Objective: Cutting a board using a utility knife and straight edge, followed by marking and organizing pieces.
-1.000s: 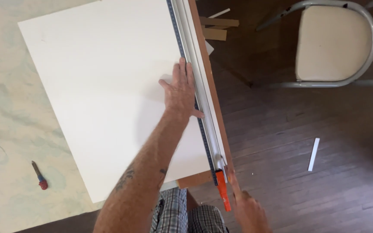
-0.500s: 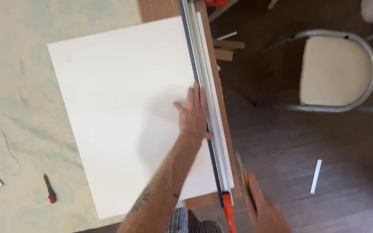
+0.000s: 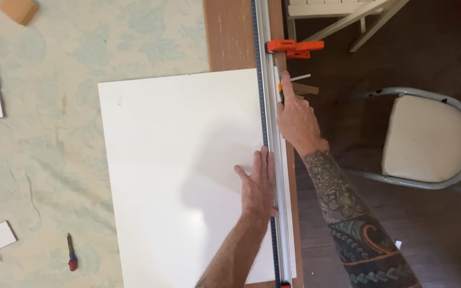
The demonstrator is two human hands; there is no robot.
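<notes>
Pressing flat with the left hand, fingers spread and open, palm down on the white board with the fingertips reaching the long metal straightedge. Stretching forward with the tattooed right hand, forefinger extended along the ruler's far side, fingers curled around what is possibly a small orange-tipped knife, mostly hidden. Lying on the pale patterned tabletop, the board running under the straightedge at the table's right edge. Gripping the ruler near the far end, an orange clamp. Resting well to the left, a small red-tipped tool. Standing on the dark floor beyond the edge, a cream-seated metal chair.
</notes>
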